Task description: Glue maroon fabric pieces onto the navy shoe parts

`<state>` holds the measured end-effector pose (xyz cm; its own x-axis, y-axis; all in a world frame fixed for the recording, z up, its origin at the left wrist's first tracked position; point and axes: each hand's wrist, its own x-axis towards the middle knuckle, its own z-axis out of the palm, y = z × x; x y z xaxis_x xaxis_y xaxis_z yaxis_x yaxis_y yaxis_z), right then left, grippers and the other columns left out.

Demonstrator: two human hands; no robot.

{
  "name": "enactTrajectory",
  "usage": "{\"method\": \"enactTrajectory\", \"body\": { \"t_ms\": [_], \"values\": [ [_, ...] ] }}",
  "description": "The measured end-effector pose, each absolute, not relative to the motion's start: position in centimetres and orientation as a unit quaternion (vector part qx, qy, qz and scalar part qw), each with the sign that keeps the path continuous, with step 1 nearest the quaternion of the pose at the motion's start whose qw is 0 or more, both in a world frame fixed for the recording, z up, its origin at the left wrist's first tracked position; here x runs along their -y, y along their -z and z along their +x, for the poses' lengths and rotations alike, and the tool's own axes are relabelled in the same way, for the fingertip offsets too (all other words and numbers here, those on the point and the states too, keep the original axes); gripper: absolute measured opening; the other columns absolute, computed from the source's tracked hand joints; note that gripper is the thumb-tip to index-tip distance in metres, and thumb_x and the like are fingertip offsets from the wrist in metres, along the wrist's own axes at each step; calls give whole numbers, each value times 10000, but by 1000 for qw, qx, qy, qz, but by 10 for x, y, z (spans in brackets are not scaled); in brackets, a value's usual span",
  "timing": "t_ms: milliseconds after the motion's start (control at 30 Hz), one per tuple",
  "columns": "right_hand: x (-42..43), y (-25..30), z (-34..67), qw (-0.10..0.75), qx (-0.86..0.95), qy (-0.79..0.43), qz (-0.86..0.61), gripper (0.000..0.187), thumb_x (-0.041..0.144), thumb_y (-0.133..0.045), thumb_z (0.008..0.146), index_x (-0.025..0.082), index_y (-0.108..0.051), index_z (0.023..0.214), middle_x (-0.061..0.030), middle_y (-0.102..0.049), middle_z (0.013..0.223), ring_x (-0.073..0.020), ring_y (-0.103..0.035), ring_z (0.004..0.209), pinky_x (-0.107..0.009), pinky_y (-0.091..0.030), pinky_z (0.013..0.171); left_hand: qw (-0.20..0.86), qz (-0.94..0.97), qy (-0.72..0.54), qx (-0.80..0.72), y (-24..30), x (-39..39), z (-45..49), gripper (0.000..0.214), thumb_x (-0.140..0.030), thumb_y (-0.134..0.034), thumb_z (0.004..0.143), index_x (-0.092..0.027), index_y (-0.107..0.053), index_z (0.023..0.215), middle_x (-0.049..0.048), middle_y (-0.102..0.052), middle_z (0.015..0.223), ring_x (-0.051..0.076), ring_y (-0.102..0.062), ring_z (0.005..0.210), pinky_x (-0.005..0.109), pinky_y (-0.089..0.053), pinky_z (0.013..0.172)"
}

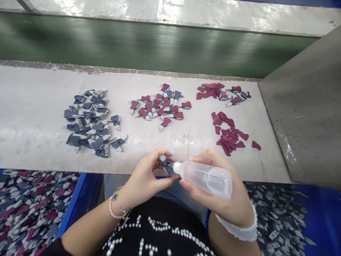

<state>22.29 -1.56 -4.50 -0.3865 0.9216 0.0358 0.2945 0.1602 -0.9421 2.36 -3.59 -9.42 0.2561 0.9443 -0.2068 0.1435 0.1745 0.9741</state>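
Note:
Between the thumb and fingers of my left hand [146, 179] is a small blue-grey plastic part [167, 167]. My right hand [215, 181] is wrapped round a translucent squeeze bottle [205, 177] with a white cap, tilted on its side. Its nozzle points left and meets the plastic part or lies just over it; the exact contact is too small to tell. Beyond my hands lie a pile of blue-grey parts [89, 122], a group of parts topped with maroon pieces [161, 106], and loose maroon pieces [229, 135].
A pale work surface [34, 117] runs across, with a green belt [119, 46] behind it. A metal panel [306, 106] closes the right side. Below the front edge stand a blue bin [74, 206] of mixed parts at left and another blue bin [322, 213] of grey parts at right.

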Motion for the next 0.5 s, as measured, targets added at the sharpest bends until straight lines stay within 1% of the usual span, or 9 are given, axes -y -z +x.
{"method": "enactTrajectory", "body": {
  "t_ms": [133,267,367,500],
  "values": [
    [16,43,224,323,703,-455,-442,227,265,-744,851,248,-524,907,60,-597,770,-102,-579,600,-222,-458,541,573,553,-335,-504,94,37,22,368,-212,-772,799,-247,-567,1103,24,-662,1092,140,-623,814,305,-561,778],
    [17,42,222,312,706,-454,-446,220,283,-745,855,246,-537,916,73,-575,736,-95,-567,584,-214,-445,516,565,563,-336,-501,92,38,22,360,-177,-756,798,-255,-571,1096,8,-659,1074,137,-627,832,289,-562,781],
    [17,42,222,305,706,-454,-451,204,291,-741,861,242,-557,932,77,-567,717,-97,-570,584,-217,-442,507,559,571,-334,-500,91,38,21,365,-163,-752,798,-262,-571,1099,-5,-656,1070,112,-607,788,269,-562,773],
    [18,40,221,310,707,-433,-464,188,286,-743,858,228,-579,931,65,-599,743,-103,-597,608,-224,-460,529,560,571,-336,-497,90,39,21,365,-160,-751,804,-266,-563,1099,-18,-658,1042,96,-607,756,243,-563,748]
  ]
}}
